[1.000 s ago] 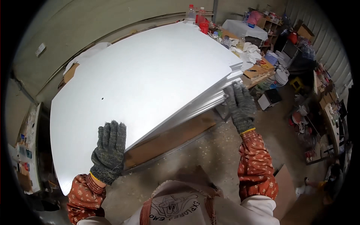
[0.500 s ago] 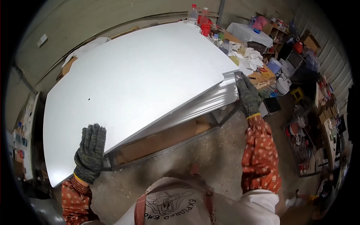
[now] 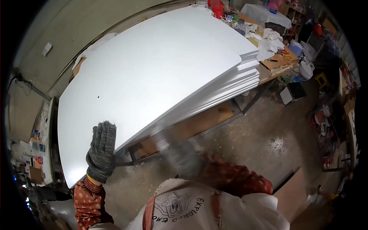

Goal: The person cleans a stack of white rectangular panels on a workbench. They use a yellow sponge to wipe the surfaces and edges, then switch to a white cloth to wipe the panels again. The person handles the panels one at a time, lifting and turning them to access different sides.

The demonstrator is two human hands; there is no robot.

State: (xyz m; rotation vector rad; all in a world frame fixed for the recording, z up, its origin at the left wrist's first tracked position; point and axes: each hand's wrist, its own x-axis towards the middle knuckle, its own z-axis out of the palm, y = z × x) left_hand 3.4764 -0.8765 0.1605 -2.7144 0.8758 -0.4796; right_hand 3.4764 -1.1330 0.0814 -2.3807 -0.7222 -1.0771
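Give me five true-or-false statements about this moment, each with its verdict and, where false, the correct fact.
1. The left hand, in a dark grey knitted glove, lies on the large flat white panel. True.
2. Both hands lie flat on that panel. False: the right hand, blurred by motion, is by its near edge, in front of the person's body; contact is unclear.
3. A small round dark spot marks the panel's white face. True.
4. The person wears plain blue sleeves. False: the red-orange fabric sleeves carry a pale flower print.
5. Crumpled white cloth lies on the brown wooden bench beyond the panel's right end. True.
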